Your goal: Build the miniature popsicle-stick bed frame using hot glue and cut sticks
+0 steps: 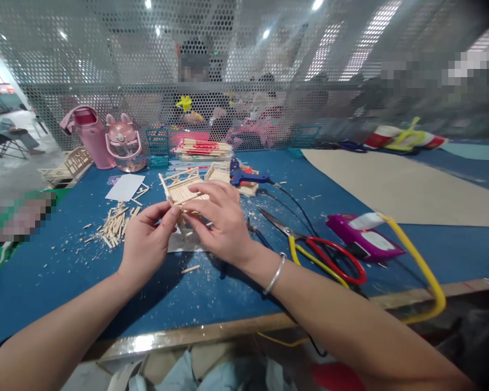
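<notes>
A small model made of thin wooden sticks (182, 190) is held above the blue table, near the middle of the view. My left hand (149, 236) pinches its near left corner between thumb and fingers. From the right, my right hand (222, 220) grips the near side, its fingers bent over the sticks and covering part of them. A silver bracelet (274, 275) circles my right wrist. Cut stick pieces (116, 224) lie in a loose pile left of my left hand. Behind my right hand sits a blue glue gun (246, 175).
Red-handled scissors (336, 259), yellow-handled pliers (305, 255) and a purple device (364, 239) lie on the right. Pink bottles (93, 138), a teal basket (158, 147) and bundled sticks (204, 149) stand or lie along the back. Brown paper (395, 187) covers the far right of the table (236, 298).
</notes>
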Action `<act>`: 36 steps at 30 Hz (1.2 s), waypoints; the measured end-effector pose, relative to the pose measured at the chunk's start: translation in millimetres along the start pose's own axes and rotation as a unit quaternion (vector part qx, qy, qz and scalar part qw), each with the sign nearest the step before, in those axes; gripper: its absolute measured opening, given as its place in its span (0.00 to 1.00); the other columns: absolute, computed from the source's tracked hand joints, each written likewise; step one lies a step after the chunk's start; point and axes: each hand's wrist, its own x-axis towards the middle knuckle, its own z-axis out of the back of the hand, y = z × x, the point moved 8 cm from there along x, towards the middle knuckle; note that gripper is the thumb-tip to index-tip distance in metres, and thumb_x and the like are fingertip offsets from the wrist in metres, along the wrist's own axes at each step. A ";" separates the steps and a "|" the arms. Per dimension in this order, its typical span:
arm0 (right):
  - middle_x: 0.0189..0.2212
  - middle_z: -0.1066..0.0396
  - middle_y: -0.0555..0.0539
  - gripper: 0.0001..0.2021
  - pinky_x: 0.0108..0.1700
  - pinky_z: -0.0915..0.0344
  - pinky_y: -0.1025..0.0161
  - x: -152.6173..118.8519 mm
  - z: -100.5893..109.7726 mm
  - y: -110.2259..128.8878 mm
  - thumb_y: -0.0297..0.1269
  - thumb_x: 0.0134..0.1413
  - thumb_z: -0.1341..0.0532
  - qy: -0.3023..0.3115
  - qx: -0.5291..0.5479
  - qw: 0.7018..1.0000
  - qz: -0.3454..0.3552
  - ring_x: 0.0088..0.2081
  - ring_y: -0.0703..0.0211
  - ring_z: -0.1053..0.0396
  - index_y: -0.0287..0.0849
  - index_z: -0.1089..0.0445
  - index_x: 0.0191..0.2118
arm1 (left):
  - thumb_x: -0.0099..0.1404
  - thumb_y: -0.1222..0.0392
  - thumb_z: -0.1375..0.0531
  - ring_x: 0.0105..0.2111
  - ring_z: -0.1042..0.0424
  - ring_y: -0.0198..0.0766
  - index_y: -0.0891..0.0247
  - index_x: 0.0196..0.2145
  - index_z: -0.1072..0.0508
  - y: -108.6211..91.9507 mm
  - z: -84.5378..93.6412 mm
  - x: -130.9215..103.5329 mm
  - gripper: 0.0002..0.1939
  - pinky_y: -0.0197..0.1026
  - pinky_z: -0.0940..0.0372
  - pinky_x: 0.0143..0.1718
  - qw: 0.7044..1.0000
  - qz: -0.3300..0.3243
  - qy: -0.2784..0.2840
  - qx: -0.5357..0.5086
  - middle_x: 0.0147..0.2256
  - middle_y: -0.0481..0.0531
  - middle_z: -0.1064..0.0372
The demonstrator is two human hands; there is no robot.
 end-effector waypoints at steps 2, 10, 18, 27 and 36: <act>0.44 0.29 0.47 0.07 0.52 0.44 0.52 -0.3 -0.3 -0.3 0.37 0.55 0.43 -0.001 -0.005 1.000 -0.003 0.49 0.55 0.38 0.48 0.27 0.36 | 0.54 0.52 0.36 0.22 0.35 0.31 0.64 0.31 0.23 -0.1 0.7 0.0 0.12 0.34 0.37 0.26 1.000 0.002 -0.003 0.004 0.27 0.49 0.27; 0.44 0.30 0.47 0.07 0.51 0.44 0.53 -0.9 1.4 4.3 0.36 0.55 0.43 -0.012 -0.031 0.999 0.019 0.49 0.55 0.38 0.47 0.27 0.36 | 0.51 0.50 0.34 0.21 0.36 0.29 0.65 0.29 0.25 5.0 0.6 0.1 0.15 0.32 0.38 0.24 0.998 0.045 -0.002 -0.035 0.23 0.47 0.30; 0.47 0.30 0.47 0.09 0.51 0.47 0.52 -0.5 -3.1 11.1 0.35 0.58 0.46 0.029 -0.083 0.994 0.065 0.49 0.54 0.38 0.47 0.29 0.38 | 0.53 0.51 0.35 0.22 0.36 0.30 0.64 0.30 0.25 4.6 1.6 -0.1 0.12 0.33 0.38 0.26 1.000 0.021 -0.007 -0.014 0.24 0.48 0.29; 0.36 0.26 0.49 0.04 0.47 0.46 0.57 2.2 -6.7 -5.3 0.35 0.55 0.45 0.032 0.038 0.998 -0.045 0.42 0.58 0.33 0.44 0.34 0.34 | 0.55 0.52 0.36 0.22 0.36 0.31 0.63 0.30 0.24 7.6 1.6 3.7 0.12 0.33 0.40 0.25 0.999 0.009 0.018 0.035 0.25 0.48 0.29; 0.34 0.26 0.51 0.07 0.48 0.49 0.56 -1.2 -13.3 -13.9 0.32 0.48 0.44 0.049 0.067 0.990 -0.115 0.39 0.59 0.31 0.45 0.34 0.36 | 0.56 0.53 0.37 0.22 0.37 0.31 0.63 0.29 0.24 11.0 -4.8 4.1 0.11 0.34 0.40 0.25 0.997 0.004 0.053 0.053 0.23 0.48 0.30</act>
